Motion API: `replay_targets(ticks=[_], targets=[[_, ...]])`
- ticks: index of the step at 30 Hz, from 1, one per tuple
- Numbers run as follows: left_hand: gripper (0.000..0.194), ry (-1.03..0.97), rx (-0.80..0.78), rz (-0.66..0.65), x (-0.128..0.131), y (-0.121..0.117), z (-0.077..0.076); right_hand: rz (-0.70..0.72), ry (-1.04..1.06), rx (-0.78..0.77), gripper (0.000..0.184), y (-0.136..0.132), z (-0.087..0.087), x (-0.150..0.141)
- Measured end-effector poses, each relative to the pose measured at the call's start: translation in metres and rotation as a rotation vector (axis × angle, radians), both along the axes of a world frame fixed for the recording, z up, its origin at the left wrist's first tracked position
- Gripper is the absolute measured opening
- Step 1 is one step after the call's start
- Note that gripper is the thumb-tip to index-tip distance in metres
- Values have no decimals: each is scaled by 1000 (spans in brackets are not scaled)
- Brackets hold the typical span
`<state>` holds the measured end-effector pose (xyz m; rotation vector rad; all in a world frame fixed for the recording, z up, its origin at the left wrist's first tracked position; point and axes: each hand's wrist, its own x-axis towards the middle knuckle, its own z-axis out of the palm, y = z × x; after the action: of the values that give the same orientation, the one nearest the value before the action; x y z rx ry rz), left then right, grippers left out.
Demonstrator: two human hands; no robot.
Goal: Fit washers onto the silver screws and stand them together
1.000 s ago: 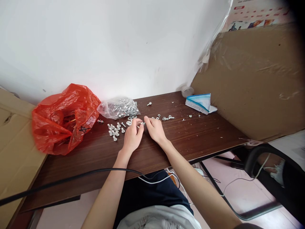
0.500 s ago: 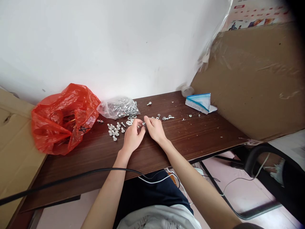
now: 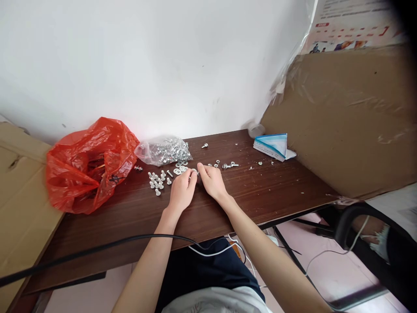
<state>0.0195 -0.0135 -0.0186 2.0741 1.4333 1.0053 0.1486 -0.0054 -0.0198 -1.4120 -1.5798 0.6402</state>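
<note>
My left hand is closed in a pinch on a small silver bolt, mostly covered by the fingers. My right hand meets it from the other side, thumb and curled fingers around the bolt's other end. Just beyond my left hand lie several flat washers. A cluster of bolts sits to the left, many standing on their heads. Past my right hand are a few nuts and a loose bolt.
A clear bag of small hardware lies against the wall, beside a red plastic bag. One bolt rests near the wall. At the right are a blue-and-white packet and a large cardboard box. A black cable crosses in front.
The fingers of both hands have shifted around the bolt, which is now more covered. My left fingers have closed in. The whole view has tipped slightly; the table items stay put.
</note>
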Motion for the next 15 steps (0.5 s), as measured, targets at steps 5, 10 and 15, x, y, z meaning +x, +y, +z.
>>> replay_targets(ticks=[5,10,15], targets=[[17,-34,-13,-17,1,-3,2,-9,0,7,50,0,-1,1],[17,-11,-17,-9,1,-4,2,-8,11,4,51,0,-1,1],[38,-49,29,-14,1,-3,0,-4,16,3,51,1,-1,0]])
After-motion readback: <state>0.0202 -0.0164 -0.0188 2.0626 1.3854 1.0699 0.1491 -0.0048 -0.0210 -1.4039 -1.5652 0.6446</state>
